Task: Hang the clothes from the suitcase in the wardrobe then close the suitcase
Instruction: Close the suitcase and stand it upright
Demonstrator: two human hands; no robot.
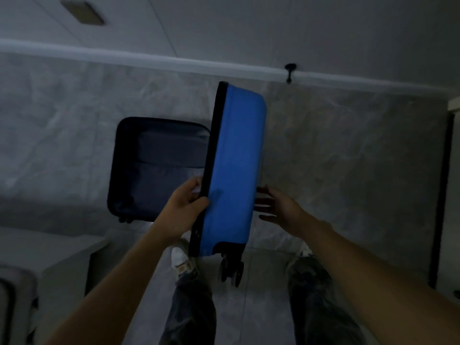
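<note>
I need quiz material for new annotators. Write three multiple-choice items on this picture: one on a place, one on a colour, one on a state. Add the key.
1. Where does the suitcase's lower half lie?
A. On the floor
B. On a bed
C. On a table

2. What colour is the outside of the raised lid?
A. Red
B. Blue
C. Green

3. How is the right hand?
A. Gripping a wheel
B. Open, beside the lid
C. In a pocket

Key: 1 A, the dark lined half rests flat on the marbled floor. 2 B, the shell is bright blue with a black rim. 3 B, its fingers are spread next to the lid, while the left hand grips the lid's edge.
</note>
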